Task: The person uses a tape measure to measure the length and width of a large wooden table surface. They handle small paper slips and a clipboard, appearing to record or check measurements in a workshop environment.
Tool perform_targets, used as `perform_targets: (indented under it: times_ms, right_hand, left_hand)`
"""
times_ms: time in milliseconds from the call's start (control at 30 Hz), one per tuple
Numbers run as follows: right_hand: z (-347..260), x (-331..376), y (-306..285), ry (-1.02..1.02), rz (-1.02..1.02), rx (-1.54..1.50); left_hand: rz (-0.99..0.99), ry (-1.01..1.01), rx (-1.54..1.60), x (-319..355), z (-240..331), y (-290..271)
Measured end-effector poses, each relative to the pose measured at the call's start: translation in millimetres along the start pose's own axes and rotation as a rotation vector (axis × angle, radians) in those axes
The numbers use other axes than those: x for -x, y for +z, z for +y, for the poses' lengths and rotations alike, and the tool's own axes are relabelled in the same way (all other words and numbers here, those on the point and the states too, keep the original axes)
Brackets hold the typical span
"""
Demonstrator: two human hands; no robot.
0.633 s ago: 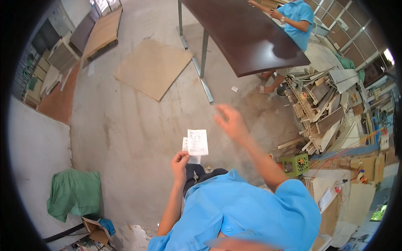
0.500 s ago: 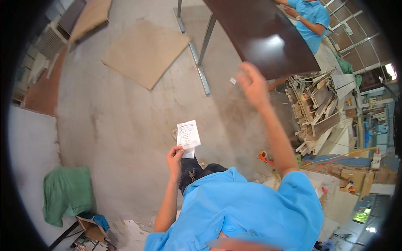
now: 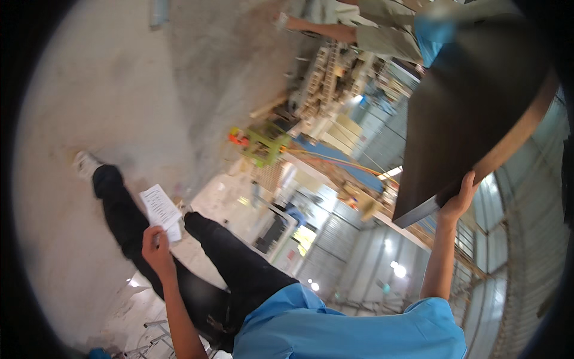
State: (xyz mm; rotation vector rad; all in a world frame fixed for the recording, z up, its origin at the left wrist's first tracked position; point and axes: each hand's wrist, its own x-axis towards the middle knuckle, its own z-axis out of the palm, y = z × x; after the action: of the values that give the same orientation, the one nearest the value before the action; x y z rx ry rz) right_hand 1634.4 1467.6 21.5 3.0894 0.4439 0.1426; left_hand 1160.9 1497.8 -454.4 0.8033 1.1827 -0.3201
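Note:
My left hand (image 3: 156,250) pinches a white printed paper slip (image 3: 159,206), with a second white slip partly hidden behind it. The papers hang over the floor, in front of my dark trousers (image 3: 128,224). Away to the right, my right hand (image 3: 459,200) grips the lower edge of a large dark brown panel (image 3: 457,119). The panel is tilted up and has a lighter, wood-coloured edge (image 3: 520,131). Part of the right hand's grip is hidden by the panel.
Behind the panel stands another person in a light blue top (image 3: 431,36), partly covered by it. A green stool (image 3: 263,146) with something orange-red beside it, stacked wood offcuts (image 3: 323,78) and yellow-orange cables (image 3: 341,163) lie farther off. The picture is blurred by motion.
My right hand, empty before, has moved right and now holds the panel's edge. The panel has tilted up. My view has turned right; the left hand still holds the slips.

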Motion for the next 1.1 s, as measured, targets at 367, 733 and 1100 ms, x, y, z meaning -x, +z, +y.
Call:
perform_targets:
  times_ms: [367,733,1100]
  right_hand:
    - [3,16,-14,0.209,-0.156,-0.213]
    - [-17,-2,25,-0.177,-0.1,-0.054]
    - [-159,65,-68,-0.301,0.238,-0.86]
  left_hand:
    - [-0.192,-0.053,0.028,-34,2,17]
    - [-0.251,0.556,-0.011,47,308,44]
    - [-0.343,1.12,-0.127,256,547,86]
